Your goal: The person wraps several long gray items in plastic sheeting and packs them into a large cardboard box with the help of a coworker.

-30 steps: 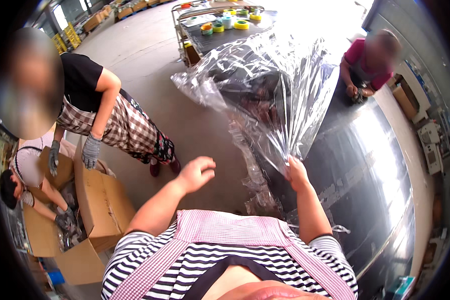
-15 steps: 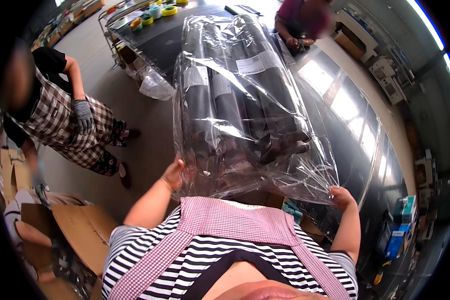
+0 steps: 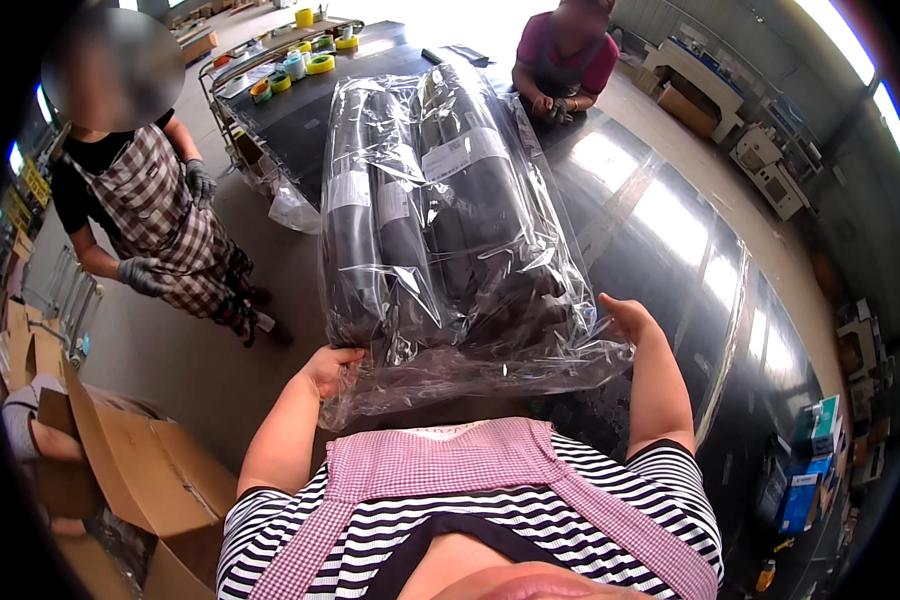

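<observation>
A large clear plastic bag point(image 3: 485, 375) lies before me on the dark table, its loose end crumpled toward me. Inside it are several thick black rolls point(image 3: 460, 215) side by side, with white labels on them. My left hand point(image 3: 328, 372) is closed on the bag's near left edge, thumb over the film. Beside the near right corner of the bag is my right hand point(image 3: 630, 318), its thumb stretched out and apart. The film partly hides its other fingers.
The dark table point(image 3: 670, 270) runs to the right and away. Tape rolls point(image 3: 320, 64) stand on its far left end. A co-worker point(image 3: 140, 210) stands at left, another point(image 3: 570, 60) at the far side. An open cardboard box point(image 3: 150, 460) is at lower left; blue boxes point(image 3: 802, 490) at right.
The bag's loose end has dropped and bunched up near the rolls. My right hand has moved inward and its fingers have spread; my left hand has shifted slightly left and nearer me.
</observation>
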{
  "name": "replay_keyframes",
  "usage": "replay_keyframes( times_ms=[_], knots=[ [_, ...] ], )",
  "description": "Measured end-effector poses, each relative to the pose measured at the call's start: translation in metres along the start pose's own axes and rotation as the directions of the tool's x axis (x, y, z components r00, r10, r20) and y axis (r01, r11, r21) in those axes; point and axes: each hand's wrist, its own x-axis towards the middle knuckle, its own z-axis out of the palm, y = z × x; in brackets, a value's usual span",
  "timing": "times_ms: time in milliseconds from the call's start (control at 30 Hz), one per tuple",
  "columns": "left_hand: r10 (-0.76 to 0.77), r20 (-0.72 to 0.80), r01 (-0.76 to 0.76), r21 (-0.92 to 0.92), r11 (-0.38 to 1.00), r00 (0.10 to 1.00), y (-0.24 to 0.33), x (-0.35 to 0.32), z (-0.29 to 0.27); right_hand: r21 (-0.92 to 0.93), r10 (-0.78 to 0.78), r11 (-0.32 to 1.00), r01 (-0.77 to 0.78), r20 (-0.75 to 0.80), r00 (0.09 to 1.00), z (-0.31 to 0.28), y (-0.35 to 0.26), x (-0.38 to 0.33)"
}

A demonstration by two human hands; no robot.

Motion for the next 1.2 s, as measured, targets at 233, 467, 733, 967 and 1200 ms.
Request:
replay_keyframes(
  times_ms=[233, 467, 733, 967, 1200],
  knots=[
    [0.166, -0.003, -0.164, 0.126, 0.978, 0.986, -0.015, -0.042, 0.048, -0.092, 0.221, 0.974, -0.209, 0.151, 0.963, 0.008, -0.017, 0.009],
    [0.174, -0.07, -0.153, 0.233, 0.96, 0.982, -0.059, -0.088, 0.08, 0.084, -0.214, 0.976, 0.199, 0.245, 0.946, 0.052, 0.003, -0.04],
    [0.163, -0.086, -0.167, -0.043, 0.985, 0.983, -0.117, -0.148, 0.059, 0.326, -0.091, 0.945, -0.029, 0.346, 0.934, 0.094, 0.035, -0.11],
    [0.162, -0.177, -0.186, -0.133, 0.973, 0.971, -0.122, -0.173, 0.041, 0.467, -0.148, 0.884, -0.031, 0.341, 0.928, 0.101, 0.06, -0.12],
    [0.191, -0.248, -0.203, -0.025, 0.979, 0.95, -0.088, -0.146, -0.017, 0.492, -0.144, 0.87, 0.018, 0.22, 0.965, 0.116, 0.07, -0.139]
  ],
)
